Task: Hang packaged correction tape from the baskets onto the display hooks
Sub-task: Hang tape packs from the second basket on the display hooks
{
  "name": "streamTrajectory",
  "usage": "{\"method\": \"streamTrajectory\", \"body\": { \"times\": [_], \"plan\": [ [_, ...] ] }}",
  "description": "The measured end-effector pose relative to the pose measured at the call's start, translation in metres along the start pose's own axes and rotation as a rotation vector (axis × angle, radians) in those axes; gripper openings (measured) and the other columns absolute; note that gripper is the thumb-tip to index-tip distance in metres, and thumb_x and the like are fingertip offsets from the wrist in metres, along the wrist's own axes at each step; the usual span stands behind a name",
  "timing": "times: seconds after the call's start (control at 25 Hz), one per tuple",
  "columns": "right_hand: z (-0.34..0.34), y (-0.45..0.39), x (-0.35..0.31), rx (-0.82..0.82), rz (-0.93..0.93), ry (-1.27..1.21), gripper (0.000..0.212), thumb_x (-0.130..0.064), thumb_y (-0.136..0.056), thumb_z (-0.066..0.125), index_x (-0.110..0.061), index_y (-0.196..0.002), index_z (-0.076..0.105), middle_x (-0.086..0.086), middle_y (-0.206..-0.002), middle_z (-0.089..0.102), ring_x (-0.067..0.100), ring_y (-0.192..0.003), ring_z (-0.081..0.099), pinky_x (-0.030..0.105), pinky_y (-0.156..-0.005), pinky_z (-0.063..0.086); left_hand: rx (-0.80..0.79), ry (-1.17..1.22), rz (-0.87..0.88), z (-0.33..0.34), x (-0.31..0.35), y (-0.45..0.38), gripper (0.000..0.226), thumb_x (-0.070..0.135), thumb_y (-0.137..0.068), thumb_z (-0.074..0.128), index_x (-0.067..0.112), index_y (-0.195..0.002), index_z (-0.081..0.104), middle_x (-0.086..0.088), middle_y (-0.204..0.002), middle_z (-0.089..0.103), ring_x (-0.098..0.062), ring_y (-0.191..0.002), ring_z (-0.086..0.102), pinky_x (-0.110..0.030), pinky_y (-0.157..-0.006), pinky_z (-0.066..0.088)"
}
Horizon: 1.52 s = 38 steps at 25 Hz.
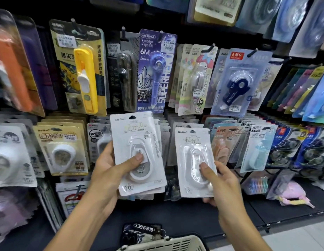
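Two grips loaded: your left hand (110,171) pinches a pack stack (139,154), right hand (220,180) pinches a single pack (194,162) beside it; stack may fan and slip.

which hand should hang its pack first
Probably the right hand. It holds a single white pack right in front of matching packs on a hook, while the left hand grips a stack of packs.

"BoBo" on left-held white pack (137,153); "6M 5mm", "SUPERHERO" on purple card (154,69); "-3396815-" on tag (144,230).
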State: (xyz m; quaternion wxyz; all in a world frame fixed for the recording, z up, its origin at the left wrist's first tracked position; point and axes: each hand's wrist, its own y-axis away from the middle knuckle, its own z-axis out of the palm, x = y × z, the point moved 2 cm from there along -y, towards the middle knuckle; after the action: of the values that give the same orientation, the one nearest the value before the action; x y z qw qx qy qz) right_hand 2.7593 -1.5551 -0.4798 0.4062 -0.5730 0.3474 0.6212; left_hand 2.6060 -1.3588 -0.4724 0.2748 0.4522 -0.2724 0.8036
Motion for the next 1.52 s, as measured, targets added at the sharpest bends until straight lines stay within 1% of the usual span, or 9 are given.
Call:
{"method": "streamTrajectory", "body": {
  "times": [0.16, 0.36, 0.52, 0.68, 0.92, 1.16, 1.28, 1.4, 1.52],
  "plan": [
    [-0.004, -0.009, -0.001, 0.036, -0.053, -0.002, 0.01, -0.029, -0.091, 0.072, -0.023, -0.099, 0.072, -0.007, -0.074, 0.076, -0.001, -0.047, 0.059, 0.012, -0.037, 0.038, -0.007, -0.005, 0.038, 0.002, 0.001, 0.001, 0.068, 0.016, -0.058, 0.085, 0.025, -0.122, 0.066, -0.006, -0.117, 0.076, -0.027, -0.103, 0.075, -0.034, -0.074, 0.063],
    [-0.006, -0.028, 0.003, 0.058, 0.043, 0.094, 0.039, -0.029, -0.088, 0.077, -0.031, -0.121, 0.055, 0.002, -0.114, 0.07, 0.029, -0.08, 0.07, 0.029, -0.047, 0.05, -0.024, -0.044, 0.031, 0.008, -0.004, 0.005, 0.076, 0.009, -0.056, 0.094, 0.028, -0.124, 0.065, -0.004, -0.117, 0.076, -0.025, -0.105, 0.074, -0.032, -0.076, 0.062],
    [0.004, -0.008, 0.011, -0.036, -0.074, 0.253, 0.043, -0.041, -0.084, 0.076, -0.048, -0.119, 0.053, -0.016, -0.123, 0.062, 0.014, -0.108, 0.065, 0.037, -0.087, 0.055, -0.009, -0.065, 0.038, 0.012, -0.007, 0.006, 0.067, 0.014, -0.058, 0.094, 0.034, -0.116, 0.068, -0.002, -0.114, 0.078, -0.022, -0.103, 0.075, -0.032, -0.076, 0.063],
    [0.043, 0.017, 0.015, -0.383, -0.125, 0.142, 0.039, -0.053, -0.068, 0.082, -0.039, -0.102, 0.071, -0.004, -0.101, 0.076, 0.016, -0.09, 0.073, 0.023, -0.073, 0.056, -0.044, -0.164, 0.013, 0.024, -0.016, 0.009, 0.073, 0.022, -0.055, 0.098, 0.031, -0.119, 0.065, -0.002, -0.111, 0.078, -0.022, -0.1, 0.076, -0.029, -0.074, 0.062],
    [0.03, 0.004, 0.015, -0.201, 0.009, -0.175, 0.038, -0.032, -0.08, 0.078, -0.011, -0.109, 0.064, 0.011, -0.096, 0.077, 0.023, -0.061, 0.07, 0.029, -0.045, 0.054, -0.141, -0.1, -0.045, 0.009, -0.008, 0.005, 0.053, 0.019, -0.072, 0.083, 0.033, -0.121, 0.069, -0.008, -0.119, 0.076, -0.028, -0.109, 0.073, -0.038, -0.089, 0.061],
    [-0.014, -0.013, 0.019, 0.014, -0.011, -0.046, 0.017, -0.017, -0.092, 0.067, -0.024, -0.106, 0.076, -0.001, -0.061, 0.066, 0.011, -0.034, 0.038, 0.019, -0.035, 0.028, -0.001, -0.112, 0.026, 0.005, -0.008, 0.0, 0.048, 0.014, -0.076, 0.072, 0.031, -0.121, 0.067, -0.004, -0.113, 0.078, -0.023, -0.104, 0.075, -0.035, -0.083, 0.062],
    [-0.019, -0.013, 0.015, -0.002, 0.004, -0.023, 0.021, -0.017, -0.091, 0.067, -0.029, -0.106, 0.077, -0.008, -0.056, 0.063, 0.003, -0.034, 0.041, 0.017, -0.035, 0.028, 0.013, -0.105, 0.04, 0.008, -0.008, -0.002, 0.048, 0.01, -0.079, 0.07, 0.026, -0.124, 0.064, -0.002, -0.111, 0.078, -0.02, -0.102, 0.075, -0.025, -0.076, 0.061],
    [-0.012, -0.024, 0.015, -0.027, 0.082, 0.011, 0.039, -0.019, -0.092, 0.071, -0.033, -0.126, 0.057, -0.004, -0.085, 0.071, 0.017, -0.051, 0.063, 0.028, -0.04, 0.045, 0.035, -0.149, 0.037, 0.014, -0.01, 0.0, 0.044, 0.001, -0.087, 0.067, 0.029, -0.12, 0.064, 0.0, -0.108, 0.079, -0.017, -0.1, 0.075, -0.026, -0.077, 0.062],
    [-0.003, -0.02, 0.018, 0.011, 0.028, 0.224, 0.051, -0.035, -0.087, 0.075, -0.05, -0.123, 0.042, -0.014, -0.126, 0.057, 0.021, -0.099, 0.07, 0.042, -0.072, 0.06, 0.071, -0.153, 0.045, 0.015, -0.011, 0.001, 0.042, 0.0, -0.089, 0.066, 0.032, -0.117, 0.064, 0.001, -0.106, 0.079, -0.018, -0.098, 0.076, -0.029, -0.078, 0.063]
  ]
}}
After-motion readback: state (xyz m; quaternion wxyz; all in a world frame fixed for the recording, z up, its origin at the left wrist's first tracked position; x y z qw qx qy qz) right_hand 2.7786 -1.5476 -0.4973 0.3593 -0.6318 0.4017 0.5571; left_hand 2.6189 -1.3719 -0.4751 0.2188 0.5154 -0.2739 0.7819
